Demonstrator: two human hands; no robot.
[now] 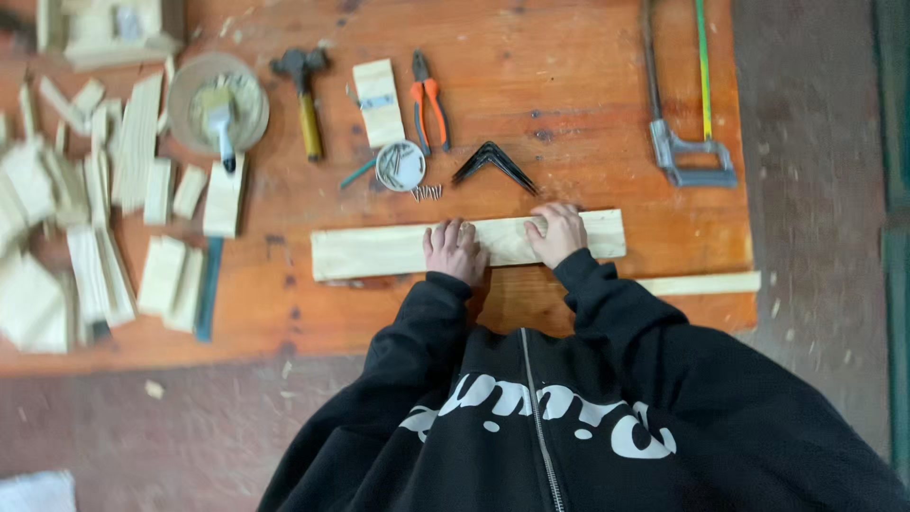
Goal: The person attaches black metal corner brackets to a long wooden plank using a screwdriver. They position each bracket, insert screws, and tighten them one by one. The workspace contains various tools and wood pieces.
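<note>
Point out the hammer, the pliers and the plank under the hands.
hammer (305, 100), head view, on the upper handle just below the dark head
pliers (428, 102), head view, on the orange handles
plank (370, 251), head view, on the bare left stretch

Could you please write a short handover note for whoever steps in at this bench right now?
Left hand: flat on the long pale plank, fingers spread, gripping nothing.
Right hand: pressing on the same plank further right, fingers curled at its far edge.
The plank lies lengthwise across the wooden table, close to the person.
Just beyond it: a black angle bracket, a few loose nails, a round tin of nails, orange-handled pliers, a small wood block and a hammer.
A hacksaw lies far right; wood offcuts are piled on the left.
Done: nothing is fixed to the plank. Left: bracket, nails and tools lie untouched.
</note>
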